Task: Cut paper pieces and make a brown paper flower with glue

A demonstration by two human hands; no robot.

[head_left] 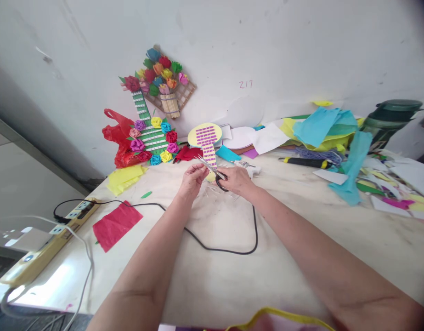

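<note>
Two bare hands meet over the cloth-covered table [215, 285]: the right hand [236, 180] grips black-handled metal scissors [220, 177], fingers curled round the handles, blades reaching to the left fingertips. The left hand [194, 180] has thumb and forefinger pressed together; what they pinch is too small to tell. Just beyond the fingers stands a yellow paper shape with purple-and-white woven strips [207, 138].

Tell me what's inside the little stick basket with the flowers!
Flowers in blue, red, orange, yellow, pink and green poke out above the stick basket. Its sticks hide whatever is farther down inside.
</note>
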